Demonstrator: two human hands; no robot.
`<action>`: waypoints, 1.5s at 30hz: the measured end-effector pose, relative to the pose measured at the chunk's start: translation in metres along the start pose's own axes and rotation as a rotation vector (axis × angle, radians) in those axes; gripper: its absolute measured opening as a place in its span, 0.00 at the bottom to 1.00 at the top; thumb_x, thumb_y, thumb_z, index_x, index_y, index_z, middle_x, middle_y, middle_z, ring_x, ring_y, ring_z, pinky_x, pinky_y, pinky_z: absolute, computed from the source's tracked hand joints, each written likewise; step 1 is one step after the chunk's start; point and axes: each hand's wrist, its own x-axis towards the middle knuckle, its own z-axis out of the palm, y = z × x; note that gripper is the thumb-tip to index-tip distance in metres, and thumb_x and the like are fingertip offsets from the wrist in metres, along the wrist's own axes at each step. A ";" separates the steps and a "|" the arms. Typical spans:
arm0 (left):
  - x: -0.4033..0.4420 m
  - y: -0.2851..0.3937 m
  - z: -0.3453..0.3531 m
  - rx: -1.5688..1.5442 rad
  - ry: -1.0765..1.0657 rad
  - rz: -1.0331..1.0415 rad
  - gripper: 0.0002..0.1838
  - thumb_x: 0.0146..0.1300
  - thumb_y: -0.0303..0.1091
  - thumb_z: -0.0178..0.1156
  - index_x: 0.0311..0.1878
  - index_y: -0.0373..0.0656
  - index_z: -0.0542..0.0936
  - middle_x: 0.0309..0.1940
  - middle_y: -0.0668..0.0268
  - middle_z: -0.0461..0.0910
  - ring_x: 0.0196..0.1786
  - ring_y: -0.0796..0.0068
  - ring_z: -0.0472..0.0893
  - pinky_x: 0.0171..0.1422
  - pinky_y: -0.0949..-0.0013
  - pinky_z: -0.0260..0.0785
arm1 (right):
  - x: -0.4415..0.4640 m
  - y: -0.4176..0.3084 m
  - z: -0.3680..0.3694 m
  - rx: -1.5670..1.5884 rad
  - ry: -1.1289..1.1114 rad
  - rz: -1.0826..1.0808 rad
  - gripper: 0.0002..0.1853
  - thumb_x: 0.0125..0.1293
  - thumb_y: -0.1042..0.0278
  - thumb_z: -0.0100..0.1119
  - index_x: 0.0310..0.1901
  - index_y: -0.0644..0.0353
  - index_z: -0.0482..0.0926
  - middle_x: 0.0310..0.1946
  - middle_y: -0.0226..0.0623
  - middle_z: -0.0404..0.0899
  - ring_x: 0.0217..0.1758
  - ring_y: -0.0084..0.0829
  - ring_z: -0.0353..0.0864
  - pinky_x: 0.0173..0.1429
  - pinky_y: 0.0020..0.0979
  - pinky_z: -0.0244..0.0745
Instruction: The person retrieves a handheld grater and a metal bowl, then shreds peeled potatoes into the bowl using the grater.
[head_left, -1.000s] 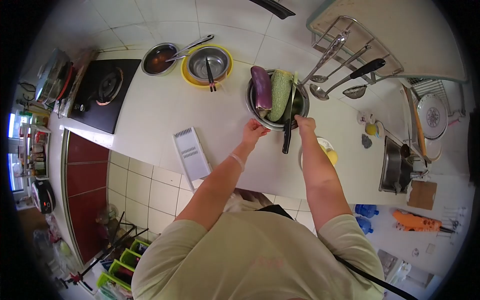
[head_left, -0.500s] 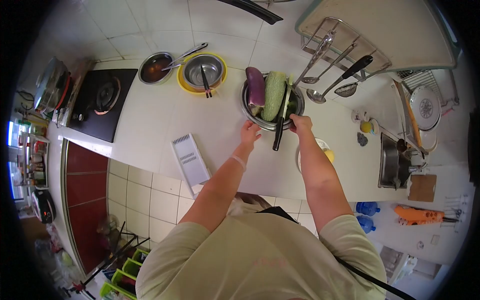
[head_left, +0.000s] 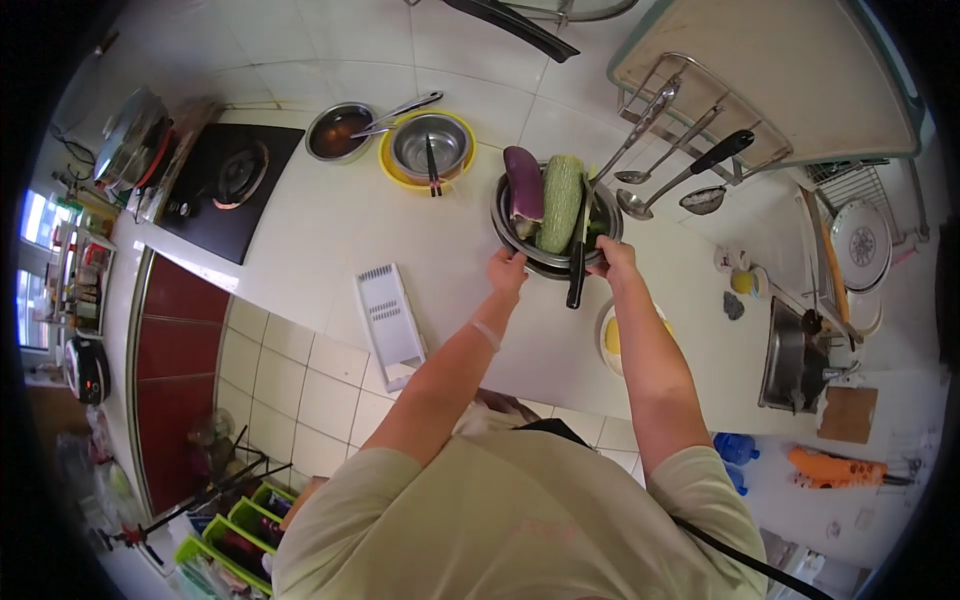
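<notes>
Left hand has closed on the metal bowl of vegetables, the right hand gripping it beside the knife.

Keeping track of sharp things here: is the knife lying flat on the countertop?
No, the knife lies across the rim of the metal bowl.

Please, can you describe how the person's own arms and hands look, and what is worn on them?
Both arms have short, loose sleeves of a pale beige-green shirt. The left hand and the right hand wear no gloves. A thin pale band circles the left wrist area; none shows on the right. Finer details are too small to tell.
</notes>
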 end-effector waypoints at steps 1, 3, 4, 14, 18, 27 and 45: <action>-0.007 0.007 -0.004 0.047 0.058 0.040 0.05 0.57 0.29 0.61 0.34 0.38 0.78 0.26 0.66 0.75 0.27 0.74 0.78 0.31 0.67 0.78 | -0.001 0.004 -0.004 -0.003 -0.007 -0.003 0.12 0.51 0.71 0.63 0.34 0.72 0.76 0.27 0.44 0.80 0.22 0.37 0.83 0.22 0.37 0.84; -0.018 0.024 -0.012 0.087 0.130 0.090 0.07 0.54 0.31 0.63 0.32 0.36 0.79 0.22 0.64 0.77 0.21 0.73 0.78 0.24 0.69 0.75 | -0.004 0.009 -0.007 -0.017 -0.092 -0.012 0.13 0.51 0.71 0.63 0.36 0.71 0.75 0.26 0.42 0.80 0.21 0.35 0.81 0.24 0.37 0.85; -0.024 0.030 -0.018 0.142 0.124 0.098 0.08 0.55 0.31 0.62 0.32 0.36 0.79 0.23 0.63 0.78 0.22 0.72 0.79 0.24 0.68 0.76 | -0.005 0.013 -0.005 -0.021 -0.106 -0.014 0.13 0.51 0.71 0.63 0.36 0.71 0.75 0.26 0.42 0.80 0.21 0.35 0.81 0.24 0.37 0.85; -0.054 0.047 -0.081 0.162 0.098 -0.051 0.04 0.62 0.30 0.55 0.33 0.42 0.73 0.27 0.67 0.75 0.29 0.72 0.78 0.34 0.61 0.82 | -0.049 0.043 0.008 0.086 -0.213 -0.020 0.11 0.52 0.69 0.62 0.35 0.62 0.74 0.24 0.39 0.80 0.20 0.32 0.81 0.24 0.34 0.83; -0.048 0.035 -0.095 0.097 0.188 0.002 0.10 0.57 0.31 0.61 0.25 0.38 0.72 0.23 0.63 0.76 0.25 0.71 0.78 0.27 0.62 0.82 | -0.072 0.055 0.007 0.133 -0.241 -0.033 0.10 0.54 0.68 0.61 0.35 0.63 0.75 0.24 0.39 0.81 0.20 0.33 0.82 0.23 0.32 0.82; -0.040 0.023 -0.103 0.343 0.319 0.105 0.15 0.56 0.31 0.62 0.19 0.39 0.69 0.15 0.59 0.74 0.18 0.68 0.76 0.22 0.62 0.73 | -0.087 0.080 -0.010 0.093 -0.178 -0.150 0.08 0.56 0.69 0.63 0.34 0.63 0.76 0.24 0.38 0.81 0.20 0.32 0.81 0.24 0.31 0.80; -0.085 0.064 -0.186 0.815 0.343 0.391 0.11 0.50 0.35 0.63 0.26 0.35 0.77 0.19 0.54 0.77 0.24 0.60 0.78 0.31 0.60 0.73 | -0.104 0.080 -0.103 0.225 -0.085 -0.299 0.02 0.56 0.76 0.60 0.27 0.60 0.77 0.21 0.30 0.78 0.18 0.23 0.75 0.20 0.26 0.68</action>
